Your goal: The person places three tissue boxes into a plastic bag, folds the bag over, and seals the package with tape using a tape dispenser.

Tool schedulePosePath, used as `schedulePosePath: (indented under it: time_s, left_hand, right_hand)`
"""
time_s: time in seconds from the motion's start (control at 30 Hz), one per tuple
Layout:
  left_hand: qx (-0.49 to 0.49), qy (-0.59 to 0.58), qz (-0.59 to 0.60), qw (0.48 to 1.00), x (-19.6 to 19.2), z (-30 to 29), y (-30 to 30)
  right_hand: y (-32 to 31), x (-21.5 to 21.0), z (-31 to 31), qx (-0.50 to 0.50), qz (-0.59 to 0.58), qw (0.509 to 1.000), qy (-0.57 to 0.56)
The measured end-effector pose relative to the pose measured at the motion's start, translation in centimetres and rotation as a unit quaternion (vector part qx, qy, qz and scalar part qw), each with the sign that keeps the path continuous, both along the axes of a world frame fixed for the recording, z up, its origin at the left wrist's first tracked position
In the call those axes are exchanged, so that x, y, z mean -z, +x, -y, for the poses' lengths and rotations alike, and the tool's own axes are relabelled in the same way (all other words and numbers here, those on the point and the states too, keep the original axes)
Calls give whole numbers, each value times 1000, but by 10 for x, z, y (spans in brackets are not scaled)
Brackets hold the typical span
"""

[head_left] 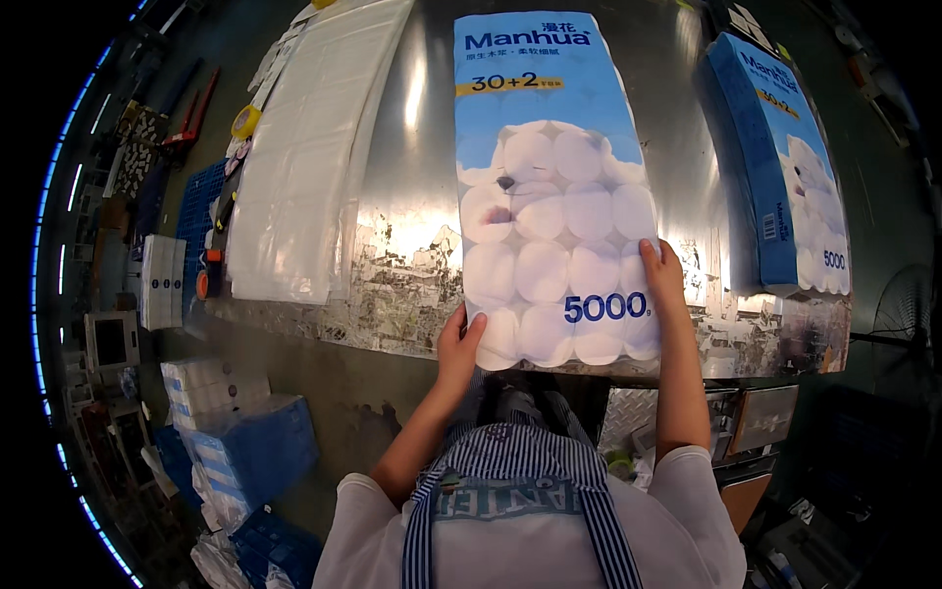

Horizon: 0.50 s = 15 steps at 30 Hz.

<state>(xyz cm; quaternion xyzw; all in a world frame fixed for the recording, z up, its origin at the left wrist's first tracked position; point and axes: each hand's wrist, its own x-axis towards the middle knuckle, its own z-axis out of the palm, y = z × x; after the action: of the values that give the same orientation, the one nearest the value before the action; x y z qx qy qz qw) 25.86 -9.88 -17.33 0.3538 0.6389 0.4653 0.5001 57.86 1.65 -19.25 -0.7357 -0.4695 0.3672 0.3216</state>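
Observation:
A large blue-and-white pack of toilet rolls (549, 211), printed with a sleeping white bear, lies flat on the metal table (407, 245). Round shapes of the rolls press through its wrapping. My left hand (460, 344) grips its near left corner, with the thumb on top. Higher up on the opposite side, my right hand (662, 270) holds the right edge, its thumb on top and the other fingers partly hidden. Farther right on the table is a second, matching toilet roll pack (785, 177), its blue side towards me.
A stack of clear plastic bags (304, 157) covers the table's left part, beside a yellow tape roll (246, 122). White and blue wrapped packs (255, 442) stand on the floor at left. A fan (898, 304) stands beyond the table's right edge.

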Motion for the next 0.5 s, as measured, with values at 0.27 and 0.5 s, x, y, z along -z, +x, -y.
schedulePosePath:
  time_s: [0.27, 0.5]
  left_hand:
    - [35, 41, -144, 988, 33, 48, -57]
    - [87, -3, -183, 979, 18, 138, -117]
  right_hand:
    - [-55, -15, 64, 15, 128, 992, -3]
    - [-87, 2, 198, 74, 161, 983, 36]
